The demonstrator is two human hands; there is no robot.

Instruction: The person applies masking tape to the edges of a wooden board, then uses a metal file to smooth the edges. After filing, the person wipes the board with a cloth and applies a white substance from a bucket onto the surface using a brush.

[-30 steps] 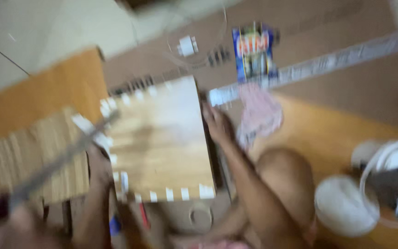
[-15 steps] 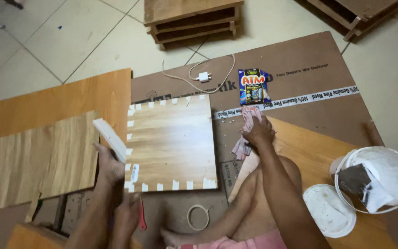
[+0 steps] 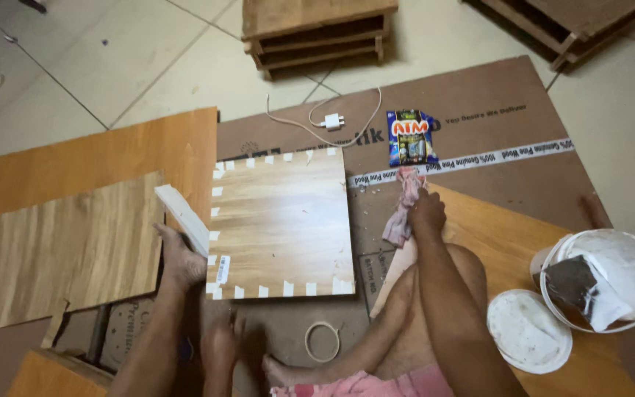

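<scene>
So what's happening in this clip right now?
A person sits on the floor over a square wooden panel edged with bits of masking tape. The left hand rests at the panel's left edge, holding a pale flat block. The right hand grips a pinkish rag on the cardboard sheet. A roll of tape lies near the feet; a white bucket and its lid sit to the right.

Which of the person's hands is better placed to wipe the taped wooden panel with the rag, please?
Probably the right hand: it already rests on the rag just beside the taped panel. The left hand grips a pale block.
</scene>
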